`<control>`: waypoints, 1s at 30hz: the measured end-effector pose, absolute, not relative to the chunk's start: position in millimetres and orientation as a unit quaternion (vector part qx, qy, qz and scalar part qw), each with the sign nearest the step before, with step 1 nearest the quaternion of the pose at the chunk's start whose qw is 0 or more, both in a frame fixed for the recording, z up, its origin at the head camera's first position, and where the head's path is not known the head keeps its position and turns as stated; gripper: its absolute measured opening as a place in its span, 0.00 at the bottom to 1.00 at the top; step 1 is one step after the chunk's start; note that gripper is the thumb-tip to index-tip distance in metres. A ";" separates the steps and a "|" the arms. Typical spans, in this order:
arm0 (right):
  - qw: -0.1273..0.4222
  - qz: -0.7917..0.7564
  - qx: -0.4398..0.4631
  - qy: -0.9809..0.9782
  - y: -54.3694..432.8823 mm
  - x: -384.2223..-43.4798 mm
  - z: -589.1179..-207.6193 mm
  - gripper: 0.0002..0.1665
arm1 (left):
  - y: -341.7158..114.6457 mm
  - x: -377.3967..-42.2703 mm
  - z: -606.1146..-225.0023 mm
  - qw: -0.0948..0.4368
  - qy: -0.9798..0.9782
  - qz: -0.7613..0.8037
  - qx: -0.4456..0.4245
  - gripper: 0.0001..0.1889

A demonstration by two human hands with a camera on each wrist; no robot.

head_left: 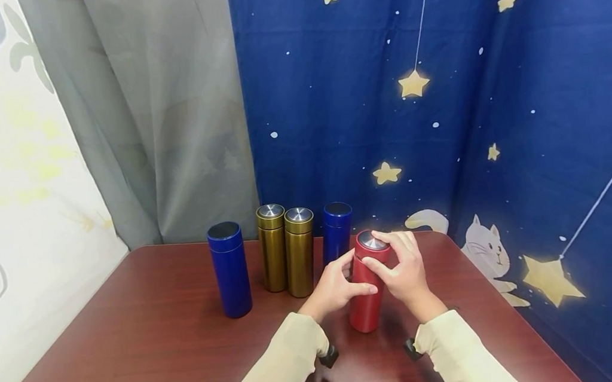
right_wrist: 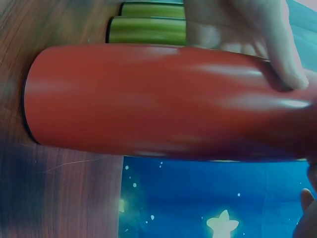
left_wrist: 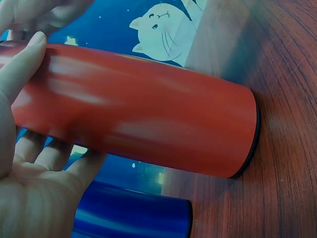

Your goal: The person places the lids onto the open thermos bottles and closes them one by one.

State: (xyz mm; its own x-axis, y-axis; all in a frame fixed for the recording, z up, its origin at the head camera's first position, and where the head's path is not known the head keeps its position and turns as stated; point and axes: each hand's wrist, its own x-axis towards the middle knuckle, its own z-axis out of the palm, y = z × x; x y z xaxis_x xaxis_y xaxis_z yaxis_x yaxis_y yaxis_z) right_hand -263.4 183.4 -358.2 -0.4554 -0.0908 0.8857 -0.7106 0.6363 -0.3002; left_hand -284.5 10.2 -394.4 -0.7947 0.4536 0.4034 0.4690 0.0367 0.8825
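Observation:
A red thermos bottle (head_left: 365,309) stands on the table, its lid topped by a silver disc (head_left: 368,241). Its body is gripped by my left hand (head_left: 334,289), with the thumb across the front and the fingers round the far side, as the left wrist view also shows. My right hand (head_left: 406,272) holds the lid, thumb on the near side and fingers over the top edge. In the right wrist view only a bit of that hand (right_wrist: 306,218) shows at the right edge. Behind the red bottle stands a blue thermos (head_left: 336,236), partly hidden.
Two gold thermoses (head_left: 274,253) stand side by side left of the hands. Another blue thermos (head_left: 230,275) stands farther left. All are on a dark red wooden table (head_left: 150,341). A blue star-patterned curtain (head_left: 326,105) and a grey curtain (head_left: 187,122) hang behind it.

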 end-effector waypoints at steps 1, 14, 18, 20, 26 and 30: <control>0.463 0.336 0.252 -0.781 182.0 -263.5 -358.6 0.32 | 10.2 -284.4 -394.1 0.006 -0.719 -0.616 -0.322 0.42; 0.447 0.334 0.206 -0.804 173.9 -263.6 -356.0 0.36 | 9.9 -283.3 -393.4 0.014 -0.718 -0.612 -0.331 0.42; 0.309 0.450 0.277 -0.791 183.6 -263.3 -355.2 0.31 | 9.8 -282.1 -395.1 0.007 -0.720 -0.613 -0.324 0.41; 0.236 0.512 0.314 -0.764 190.4 -263.0 -353.0 0.30 | 9.8 -282.1 -396.0 0.002 -0.722 -0.614 -0.319 0.42; 0.149 0.549 0.334 -0.752 205.0 -265.0 -344.2 0.30 | 9.0 -282.6 -396.4 -0.001 -0.726 -0.618 -0.301 0.44; 0.177 0.524 0.300 -0.777 207.8 -265.2 -343.8 0.31 | 9.8 -283.1 -394.9 0.000 -0.725 -0.618 -0.303 0.45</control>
